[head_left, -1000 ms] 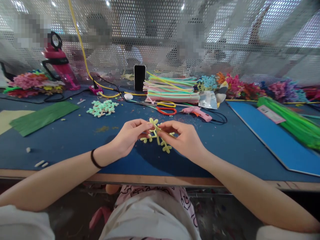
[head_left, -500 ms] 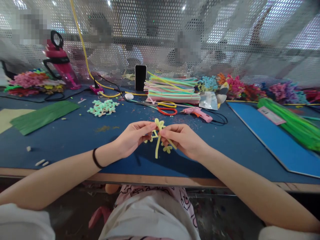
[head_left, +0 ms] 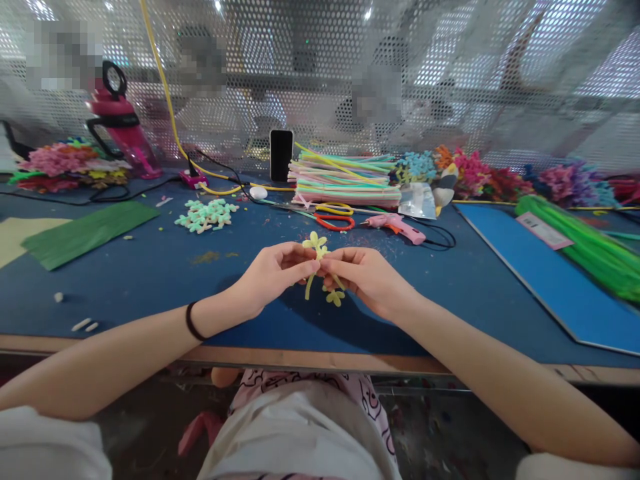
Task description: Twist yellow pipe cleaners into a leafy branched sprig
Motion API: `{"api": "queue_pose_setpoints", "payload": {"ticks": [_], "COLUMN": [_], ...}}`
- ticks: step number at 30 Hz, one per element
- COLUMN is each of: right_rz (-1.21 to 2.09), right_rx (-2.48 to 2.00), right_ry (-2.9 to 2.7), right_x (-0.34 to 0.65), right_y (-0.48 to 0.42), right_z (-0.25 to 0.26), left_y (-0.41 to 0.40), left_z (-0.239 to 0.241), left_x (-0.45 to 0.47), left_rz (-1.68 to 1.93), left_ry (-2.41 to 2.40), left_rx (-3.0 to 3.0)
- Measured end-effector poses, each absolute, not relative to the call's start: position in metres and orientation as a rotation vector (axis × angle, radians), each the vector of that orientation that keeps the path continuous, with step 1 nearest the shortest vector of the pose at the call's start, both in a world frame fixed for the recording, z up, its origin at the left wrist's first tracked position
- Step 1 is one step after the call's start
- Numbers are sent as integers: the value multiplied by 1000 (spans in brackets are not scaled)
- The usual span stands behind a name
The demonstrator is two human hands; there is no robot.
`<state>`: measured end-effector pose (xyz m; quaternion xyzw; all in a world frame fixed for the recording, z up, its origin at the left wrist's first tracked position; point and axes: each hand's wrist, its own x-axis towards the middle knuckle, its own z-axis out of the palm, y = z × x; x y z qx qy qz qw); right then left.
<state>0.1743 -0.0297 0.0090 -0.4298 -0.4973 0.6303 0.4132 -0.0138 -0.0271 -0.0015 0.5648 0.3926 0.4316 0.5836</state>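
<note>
My left hand (head_left: 277, 277) and my right hand (head_left: 369, 279) meet over the middle of the table, thumbs and fingertips pinched together. Between them they grip a pale yellow pipe-cleaner flower (head_left: 315, 243), its looped petals showing above the fingertips. A loose yellow end hangs down below the left fingers. Just under the right fingers a second yellow petal shape (head_left: 335, 297) shows; whether it is joined to the held piece I cannot tell. The fingers hide the flower's centre.
Behind my hands lie red-handled scissors (head_left: 334, 220), a pink glue gun (head_left: 397, 228) and a stack of pastel pipe cleaners (head_left: 345, 180). Mint-green flower shapes (head_left: 206, 215) sit to the left. A blue board (head_left: 545, 280) and green pipe cleaners (head_left: 585, 250) are at right. A phone (head_left: 281, 155) stands upright.
My left fingers have moved down and right, now meeting the right fingertips. The flower's petals have turned and spread into fuller view, and the hanging end shows shorter.
</note>
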Motion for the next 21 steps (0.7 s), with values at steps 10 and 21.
{"api": "queue_pose_setpoints", "payload": {"ticks": [10,21], "right_rz": [1965,1699], "right_rx": [-1073,-1023], "right_ry": [-1254,-1466], "right_x": [175,183], "right_y": [-33,-24], "right_z": [14,15], "left_y": [-28,-22], "left_z": [2,5], "left_x": [-14,-20], "left_rz": [925,922], "left_ry": [885,905], "left_rx": [1374,1397]}}
